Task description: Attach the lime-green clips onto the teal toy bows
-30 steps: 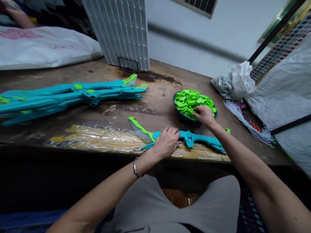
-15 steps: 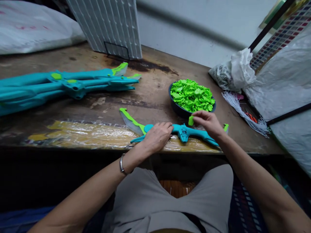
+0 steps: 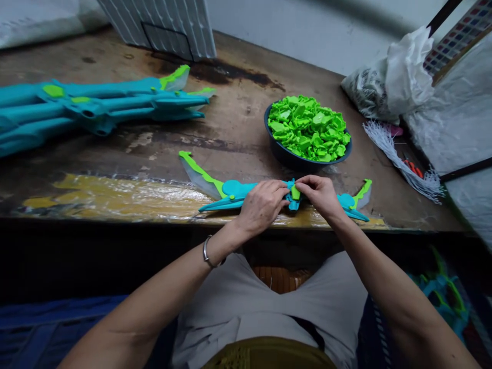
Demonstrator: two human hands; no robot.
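A teal plastic toy bow [image 3: 235, 190] with lime-green trim and clear tips lies along the front edge of the workbench. My left hand [image 3: 265, 205] is closed over it just left of its centre, fingertips at the middle block. From the other side, my right hand [image 3: 319, 193] pinches a small lime-green plastic piece [image 3: 295, 192] against that block. Whether the piece is fully seated cannot be seen. Behind my hands, a dark bowl [image 3: 282, 154] is heaped with similar green pieces [image 3: 307, 125].
More teal bow parts [image 3: 115, 105] lie stacked at the left. A grey ribbed panel [image 3: 165, 25] stands at the back. White cords [image 3: 403, 164], orange-handled scissors [image 3: 413, 167] and a white plastic bag [image 3: 407, 77] are at the right. Teal-green items [image 3: 442, 297] sit low at the right.
My right hand has brought the green piece down and left onto the bow's middle block. My left hand has slid right along the bow towards the centre. The view has shifted slightly.
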